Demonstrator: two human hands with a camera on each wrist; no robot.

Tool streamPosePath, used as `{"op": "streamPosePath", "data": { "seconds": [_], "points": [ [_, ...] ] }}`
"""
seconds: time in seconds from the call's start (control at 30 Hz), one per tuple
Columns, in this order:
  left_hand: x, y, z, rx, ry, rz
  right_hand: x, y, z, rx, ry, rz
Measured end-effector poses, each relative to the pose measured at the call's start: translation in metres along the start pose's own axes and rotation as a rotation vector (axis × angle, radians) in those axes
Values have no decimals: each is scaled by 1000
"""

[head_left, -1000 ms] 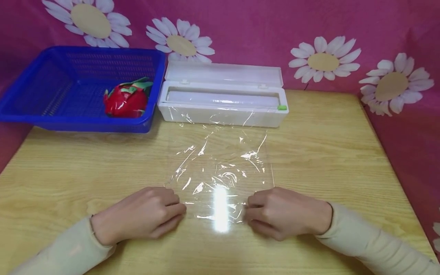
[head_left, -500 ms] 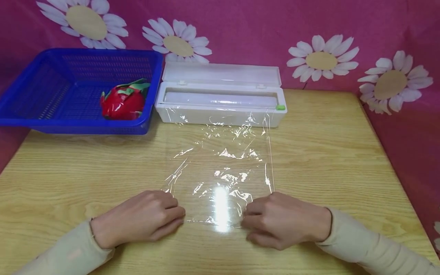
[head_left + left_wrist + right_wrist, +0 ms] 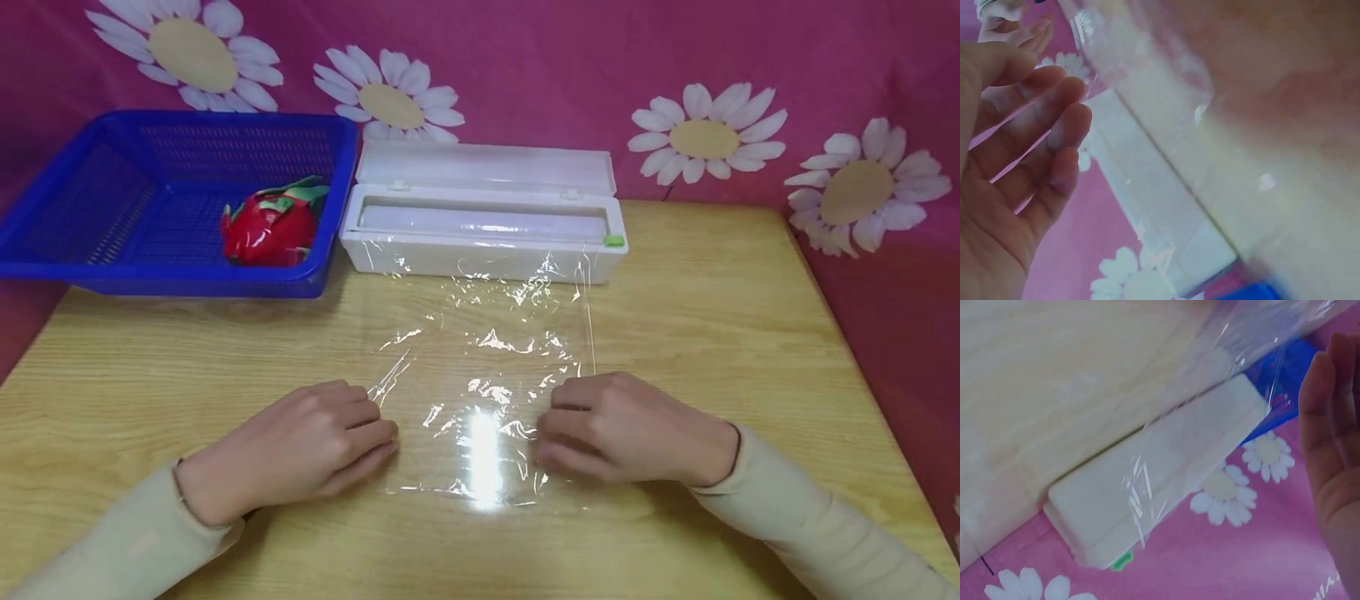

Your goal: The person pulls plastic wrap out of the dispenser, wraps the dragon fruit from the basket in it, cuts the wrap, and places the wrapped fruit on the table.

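Observation:
A clear sheet of cling film (image 3: 465, 358) stretches from a white cling film box (image 3: 480, 258) toward the person, its near edge lying on the table. My left hand (image 3: 300, 442) hovers by the film's left side, and the left wrist view shows loosely bent fingers (image 3: 1063, 134) with nothing between them. Over the opposite side is my right hand (image 3: 630, 429); its visible fingers (image 3: 1319, 400) are fairly straight in the right wrist view. The box lid (image 3: 487, 171) is raised, exposing the white roll (image 3: 483, 222). A green slider (image 3: 613, 241) sits at the box's right end.
To the left of the box stands a blue plastic basket (image 3: 195, 271), holding a red dragon fruit (image 3: 270, 233) with green tips. The wooden table (image 3: 735, 333) meets a pink daisy-patterned cloth (image 3: 540, 75) behind and at the sides.
Both hands have let go of the film's near corners and moved slightly toward the box. The film has been drawn a little nearer the person and now lies on the table.

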State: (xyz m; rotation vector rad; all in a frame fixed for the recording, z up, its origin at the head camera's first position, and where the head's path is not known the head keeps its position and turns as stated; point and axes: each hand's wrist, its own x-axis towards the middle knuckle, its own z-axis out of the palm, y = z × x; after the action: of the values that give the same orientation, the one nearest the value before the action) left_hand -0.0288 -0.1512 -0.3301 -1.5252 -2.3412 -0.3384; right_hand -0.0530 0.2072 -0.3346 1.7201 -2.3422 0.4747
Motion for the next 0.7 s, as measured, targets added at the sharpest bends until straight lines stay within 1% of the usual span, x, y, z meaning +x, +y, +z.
{"op": "streamPosePath", "data": {
  "seconds": [0.07,0.17,0.27,0.37,0.53,0.6,0.7],
  "points": [
    [2,-3,-4,12,14,7,1,5,-1,-19,8,6],
    [5,-9,-7,38,31,19,2,12,-3,-15,26,18],
    [6,-14,-8,39,43,8,2,18,-4,-4,37,38],
    [6,-19,-7,18,48,-27,2,22,-6,-5,57,49],
    [4,-26,0,14,15,-43,3,29,-10,2,89,65],
    [3,-28,3,12,3,-52,3,32,-10,1,85,82],
    [3,-33,5,8,9,-86,1,35,-10,-8,69,113]
  ]
}}
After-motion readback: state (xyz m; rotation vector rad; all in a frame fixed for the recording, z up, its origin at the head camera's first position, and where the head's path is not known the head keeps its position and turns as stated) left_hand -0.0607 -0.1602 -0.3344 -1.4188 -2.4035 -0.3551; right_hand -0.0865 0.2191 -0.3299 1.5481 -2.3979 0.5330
